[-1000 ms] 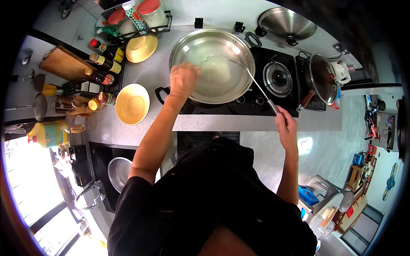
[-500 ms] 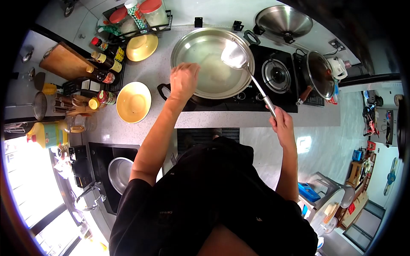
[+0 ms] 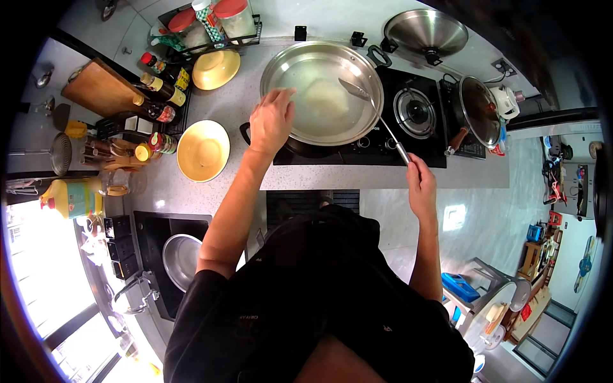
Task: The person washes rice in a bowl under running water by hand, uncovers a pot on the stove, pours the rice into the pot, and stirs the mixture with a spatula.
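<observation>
The wide metal wok (image 3: 299, 133) is at the front-left of the black gas stove (image 3: 408, 157), and I take it as the landmark. Inside it there is a cloudy liquid with a pale mass (image 3: 327, 97) near the middle; the steam or glare makes it not so clear, so it is perhaps something soft.

Your left hand (image 3: 269, 122) is above the left edge of the wok, its fingers bent and partly together. I cannot tell if they pinch something or are released. Your right hand (image 3: 421, 182) is to the right of the wok and nearer to you, with the fingers closed around the handle end of the metal spatula (image 3: 391, 136). The spatula is tilted, and its blade is over the right part of the wok, turned nearly on edge. Whether it touches the liquid, I cannot tell.

Left of the wok, a yellow bowl (image 3: 203, 151) stands open side up on the counter (image 3: 237, 182). Another yellow basin (image 3: 216, 69) is farther back, also to the left. Right of the wok you have the bare burner (image 3: 416, 112), and beyond it a pan with a glass lid (image 3: 481, 113).
</observation>
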The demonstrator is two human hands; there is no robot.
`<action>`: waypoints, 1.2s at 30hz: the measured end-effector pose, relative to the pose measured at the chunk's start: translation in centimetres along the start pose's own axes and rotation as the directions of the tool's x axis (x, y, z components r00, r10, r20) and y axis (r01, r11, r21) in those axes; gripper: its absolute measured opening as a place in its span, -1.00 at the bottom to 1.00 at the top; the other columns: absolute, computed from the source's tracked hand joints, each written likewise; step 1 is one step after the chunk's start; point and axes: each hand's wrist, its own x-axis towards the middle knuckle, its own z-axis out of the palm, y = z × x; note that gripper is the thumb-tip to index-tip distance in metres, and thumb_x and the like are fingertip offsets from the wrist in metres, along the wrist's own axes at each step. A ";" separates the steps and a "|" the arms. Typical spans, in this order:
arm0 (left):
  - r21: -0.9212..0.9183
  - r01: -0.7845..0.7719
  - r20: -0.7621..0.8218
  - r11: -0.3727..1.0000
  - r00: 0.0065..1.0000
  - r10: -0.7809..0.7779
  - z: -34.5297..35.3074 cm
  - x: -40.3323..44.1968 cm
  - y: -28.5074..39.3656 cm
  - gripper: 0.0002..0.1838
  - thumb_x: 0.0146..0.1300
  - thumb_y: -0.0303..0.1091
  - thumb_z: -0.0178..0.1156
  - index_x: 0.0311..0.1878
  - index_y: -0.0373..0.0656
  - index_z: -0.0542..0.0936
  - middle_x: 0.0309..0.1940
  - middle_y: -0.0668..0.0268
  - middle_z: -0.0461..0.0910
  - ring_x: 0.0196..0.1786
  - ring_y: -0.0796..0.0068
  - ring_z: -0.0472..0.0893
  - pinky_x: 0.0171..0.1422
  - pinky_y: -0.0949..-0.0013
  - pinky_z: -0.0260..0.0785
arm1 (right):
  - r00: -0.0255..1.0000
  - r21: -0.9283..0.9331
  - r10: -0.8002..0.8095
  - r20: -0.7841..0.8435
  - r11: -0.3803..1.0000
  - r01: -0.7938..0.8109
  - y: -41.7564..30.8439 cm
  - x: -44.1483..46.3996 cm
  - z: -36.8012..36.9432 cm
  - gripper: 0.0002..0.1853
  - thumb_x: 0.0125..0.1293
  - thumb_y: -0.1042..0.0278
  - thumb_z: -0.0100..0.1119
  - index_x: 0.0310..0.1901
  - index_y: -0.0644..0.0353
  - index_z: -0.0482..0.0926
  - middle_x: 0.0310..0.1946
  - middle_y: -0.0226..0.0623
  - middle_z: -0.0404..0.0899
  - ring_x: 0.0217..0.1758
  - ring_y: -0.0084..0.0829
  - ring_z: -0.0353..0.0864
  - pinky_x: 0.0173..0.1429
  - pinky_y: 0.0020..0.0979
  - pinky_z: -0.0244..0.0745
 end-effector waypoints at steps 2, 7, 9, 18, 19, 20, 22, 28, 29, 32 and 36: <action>-0.027 0.037 0.013 0.999 0.999 -0.036 -0.4 -0.7 0.1 -0.85 0.37 -0.32 0.32 -0.06 -0.08 0.75 -0.29 0.20 0.75 -0.26 0.09 0.76 -0.09 0.14 0.61 | 0.996 0.008 -0.081 -0.032 0.997 0.081 -0.4 0.0 0.4 -0.69 0.64 0.28 0.07 0.21 0.27 0.63 -0.39 -0.49 0.48 -0.38 -0.65 0.36 -0.28 -0.53 0.31; -0.034 0.328 0.360 0.944 0.885 -0.295 -2.8 -4.4 1.7 -0.87 0.35 -0.29 0.32 -0.18 -0.13 0.72 -0.26 0.18 0.76 -0.21 0.11 0.76 -0.16 0.17 0.59 | 0.999 -0.153 -0.025 0.021 0.988 0.028 -0.6 0.0 0.9 -0.70 0.62 0.28 0.10 0.19 0.28 0.63 -0.30 -0.33 0.62 -0.31 -0.55 0.52 -0.20 -0.47 0.43; -0.055 0.344 0.319 0.937 0.896 -0.310 -3.7 -5.8 2.1 -0.90 0.40 -0.33 0.28 -0.15 -0.11 0.71 -0.33 0.21 0.75 -0.25 0.14 0.75 -0.19 0.21 0.58 | 0.996 -0.234 -0.081 0.029 0.969 0.086 0.2 0.4 1.4 -0.70 0.60 0.28 0.13 0.17 0.28 0.64 -0.23 -0.11 0.74 -0.25 -0.38 0.72 -0.12 -0.36 0.55; -0.452 0.426 0.250 0.784 0.904 -0.347 -6.9 -11.0 2.0 -0.68 0.43 -0.62 0.13 0.17 -0.17 0.66 0.12 0.11 0.59 -0.17 0.29 0.71 -0.11 0.34 0.61 | 0.998 -0.131 0.002 0.058 0.991 0.006 -1.7 2.1 1.7 -0.71 0.55 0.32 0.24 0.16 0.30 0.65 -0.21 -0.27 0.73 -0.20 -0.57 0.65 -0.05 -0.47 0.54; -0.451 0.434 0.258 0.779 0.900 -0.352 -7.4 -11.3 2.1 -0.69 0.43 -0.62 0.12 0.16 -0.17 0.67 0.10 0.12 0.60 -0.17 0.31 0.70 -0.12 0.35 0.61 | 0.998 -0.151 -0.026 0.059 0.988 0.034 -2.2 2.4 1.5 -0.72 0.54 0.32 0.24 0.15 0.31 0.65 -0.20 -0.26 0.74 -0.20 -0.55 0.67 -0.05 -0.46 0.54; -0.450 0.444 0.268 0.775 0.895 -0.358 -7.9 -11.7 2.2 -0.69 0.43 -0.62 0.12 0.15 -0.16 0.67 0.08 0.12 0.60 -0.18 0.34 0.70 -0.13 0.36 0.61 | 0.997 -0.171 -0.052 0.062 0.983 0.062 -2.7 2.6 1.3 -0.72 0.54 0.32 0.25 0.14 0.31 0.66 -0.20 -0.24 0.75 -0.19 -0.54 0.68 -0.04 -0.45 0.55; -0.456 0.427 0.254 0.781 0.903 -0.346 -8.2 -12.2 2.1 -0.70 0.42 -0.63 0.11 0.11 -0.15 0.69 0.02 0.15 0.61 -0.22 0.39 0.68 -0.19 0.39 0.58 | 0.994 -0.198 -0.082 0.076 0.976 0.095 -3.2 3.2 1.6 -0.72 0.53 0.31 0.26 0.12 0.31 0.67 -0.19 -0.20 0.77 -0.19 -0.49 0.71 -0.03 -0.43 0.56; -0.437 0.425 0.283 0.793 0.901 -0.328 -8.3 -12.8 1.9 -0.73 0.40 -0.64 0.12 0.01 -0.15 0.72 -0.06 0.19 0.64 -0.26 0.41 0.65 -0.24 0.41 0.54 | 0.972 -0.164 -0.233 0.038 0.958 0.236 -3.9 8.3 6.6 -0.67 0.52 0.16 0.27 0.11 0.22 0.68 -0.24 -0.02 0.76 -0.22 -0.11 0.78 -0.12 -0.26 0.60; -0.431 0.430 0.293 0.794 0.898 -0.328 -8.5 -12.7 1.8 -0.71 0.37 -0.65 0.10 0.01 -0.16 0.72 -0.05 0.19 0.63 -0.27 0.42 0.65 -0.23 0.40 0.54 | 0.970 -0.162 -0.242 0.033 0.956 0.244 -4.3 9.1 7.7 -0.67 0.52 0.14 0.25 0.11 0.21 0.68 -0.23 -0.01 0.76 -0.20 -0.07 0.79 -0.12 -0.24 0.60; -0.417 0.416 0.293 0.808 0.903 -0.314 -9.0 -12.6 1.7 -0.67 0.32 -0.70 0.05 -0.01 -0.20 0.72 -0.04 0.20 0.62 -0.28 0.44 0.63 -0.21 0.40 0.53 | 0.953 -0.194 -0.300 0.040 0.933 0.302 -4.3 11.8 11.0 -0.67 0.53 0.12 0.22 0.13 0.15 0.68 -0.19 -0.05 0.78 -0.15 -0.03 0.79 -0.09 -0.18 0.63; -0.402 0.384 0.246 0.831 0.920 -0.305 -9.4 -13.0 0.8 -0.63 0.26 -0.73 0.02 -0.03 -0.19 0.72 -0.08 0.19 0.63 -0.27 0.41 0.61 -0.22 0.39 0.48 | 0.950 -0.287 -0.299 0.088 0.906 0.311 -4.0 12.9 13.1 -0.68 0.53 0.13 0.20 0.17 0.06 0.66 -0.11 -0.13 0.79 -0.07 -0.02 0.77 -0.03 -0.12 0.63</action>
